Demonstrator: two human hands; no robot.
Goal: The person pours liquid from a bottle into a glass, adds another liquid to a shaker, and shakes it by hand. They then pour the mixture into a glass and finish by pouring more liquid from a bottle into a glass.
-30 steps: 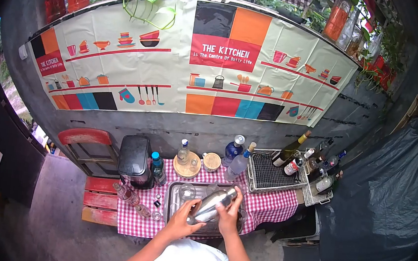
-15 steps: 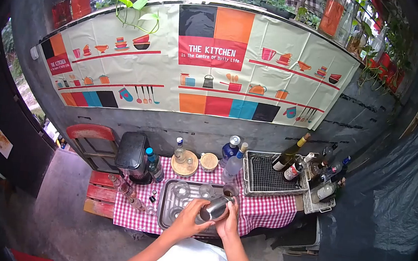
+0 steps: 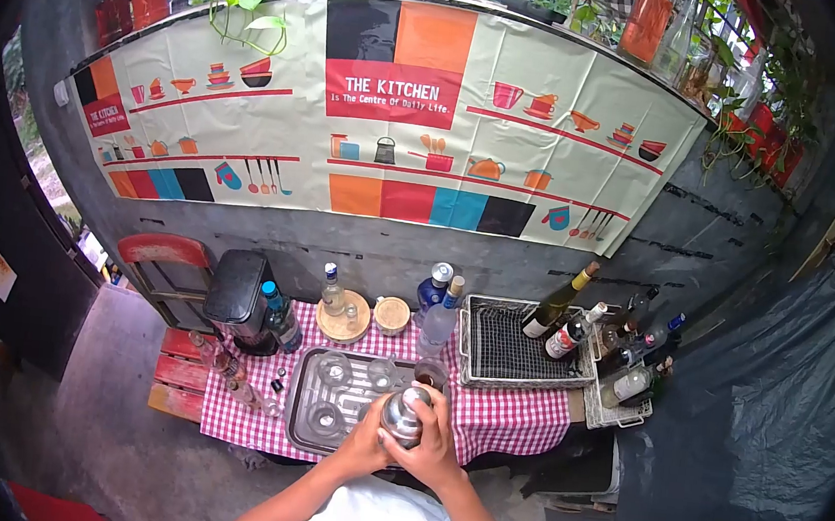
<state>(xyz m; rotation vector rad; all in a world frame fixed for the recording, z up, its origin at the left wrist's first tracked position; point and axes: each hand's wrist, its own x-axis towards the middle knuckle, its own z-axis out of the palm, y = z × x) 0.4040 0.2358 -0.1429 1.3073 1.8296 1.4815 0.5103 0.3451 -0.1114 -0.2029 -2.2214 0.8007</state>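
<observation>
Both of my hands are wrapped around a shiny metal cocktail shaker (image 3: 403, 420), held over the near right part of a grey tray (image 3: 297, 402). My left hand (image 3: 362, 448) grips its left side, low down. On the right side and near the top, the fingers of my right hand (image 3: 433, 449) are closed around it. The shaker's rounded top faces up toward me. On the tray stand several clear glasses, among them a glass (image 3: 334, 368) at the back left and another glass (image 3: 326, 419) at the front. Just behind my right hand is a glass with dark contents (image 3: 431, 371).
A red checked cloth (image 3: 514, 410) covers the table. At the back are a small clear bottle (image 3: 334, 295) on a round wooden board, a lidded jar (image 3: 392, 315) and a frosted bottle (image 3: 437, 325). Wire baskets (image 3: 472, 371) with bottles stand right; a black bin (image 3: 239, 294) stands left.
The shaker has turned from lying tilted to more upright, its rounded top now showing. My right hand has moved up around its top. The whole view has shifted slightly.
</observation>
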